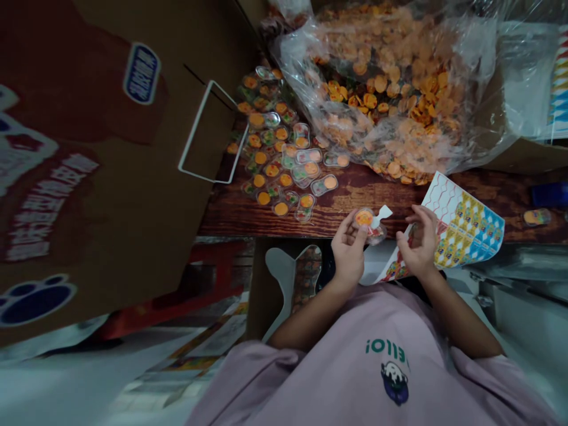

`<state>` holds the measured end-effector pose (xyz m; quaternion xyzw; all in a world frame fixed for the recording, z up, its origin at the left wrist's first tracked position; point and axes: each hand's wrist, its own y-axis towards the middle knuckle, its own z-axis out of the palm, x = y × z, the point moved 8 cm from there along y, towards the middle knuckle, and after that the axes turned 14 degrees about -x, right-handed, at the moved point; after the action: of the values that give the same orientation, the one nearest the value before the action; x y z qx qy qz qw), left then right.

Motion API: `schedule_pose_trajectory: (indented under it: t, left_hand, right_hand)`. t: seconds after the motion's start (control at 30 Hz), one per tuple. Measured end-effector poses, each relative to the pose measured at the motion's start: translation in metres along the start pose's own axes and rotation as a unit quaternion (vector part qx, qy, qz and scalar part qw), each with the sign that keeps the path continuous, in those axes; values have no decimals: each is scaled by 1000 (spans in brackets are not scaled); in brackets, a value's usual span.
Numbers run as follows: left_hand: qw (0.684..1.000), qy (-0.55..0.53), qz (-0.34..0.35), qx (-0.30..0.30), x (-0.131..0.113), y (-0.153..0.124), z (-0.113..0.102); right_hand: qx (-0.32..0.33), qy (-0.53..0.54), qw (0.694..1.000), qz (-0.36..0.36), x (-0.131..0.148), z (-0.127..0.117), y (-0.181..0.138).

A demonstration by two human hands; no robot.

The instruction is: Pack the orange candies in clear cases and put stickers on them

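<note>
My left hand (349, 248) is closed round a small clear plastic capsule (367, 221) with an orange disc inside and a white tab sticking out to the right. My right hand (418, 241) hovers just right of it, fingers curled in a pinch over a colourful sticker sheet (465, 228) that lies on the wooden table edge (355, 198). What the right fingers hold, if anything, is too small to see. A heap of similar capsules (284, 160) lies on the table to the upper left of my hands.
A big clear plastic bag (390, 89) full of orange discs fills the back of the table. A large brown cardboard box (89, 154) with a white handle stands at the left. One capsule (536, 217) lies at the far right.
</note>
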<state>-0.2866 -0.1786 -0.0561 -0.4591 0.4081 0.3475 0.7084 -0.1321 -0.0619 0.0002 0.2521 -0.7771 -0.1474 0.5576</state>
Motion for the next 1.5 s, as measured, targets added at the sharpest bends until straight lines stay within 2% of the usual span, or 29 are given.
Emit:
schedule_pose_trajectory:
  t: [0.1, 0.17, 0.37, 0.47, 0.57, 0.63, 0.7, 0.87, 1.1, 1.23, 1.33, 1.4, 1.5]
  left_hand:
    - [999, 40, 26, 24, 6, 5, 5]
    - [998, 44, 29, 43, 11, 6, 8]
    - [993, 44, -26, 105, 27, 6, 14]
    - [990, 40, -49, 123, 30, 5, 16]
    - [992, 27, -52, 107, 29, 2, 17]
    - [994, 19, -48, 94, 28, -1, 18]
    - [995, 16, -49, 85, 27, -5, 20]
    - [994, 4, -69, 86, 20, -13, 22]
    - [992, -26, -86, 93, 10, -10, 26]
    - [992, -35, -83, 88, 10, -2, 28]
    - [994, -36, -78, 66, 14, 6, 26]
    - [996, -40, -71, 43, 16, 12, 23]
    - [999, -38, -22, -10, 7, 23, 14]
  right_hand:
    - [89, 121, 970, 192, -25, 27, -5]
    - [113, 157, 946, 258, -35, 38, -9]
    - [57, 177, 943, 277, -43, 45, -5]
    - [45, 159, 962, 218, -30, 42, 2]
    - [22, 91, 994, 57, -3, 32, 6]
    - [18, 43, 998, -52, 13, 28, 1]
    - [15, 6, 992, -124, 22, 25, -7]
    - [32, -31, 980, -192, 27, 20, -13]
    - [113, -74, 960, -247, 39, 24, -13]
    - [168, -90, 962, -194, 26, 29, -20]
    - [171, 4, 979, -115, 17, 30, -20]
    - [115, 67, 991, -35, 6, 29, -14]
    - [-32, 119, 987, 104, -19, 30, -6]
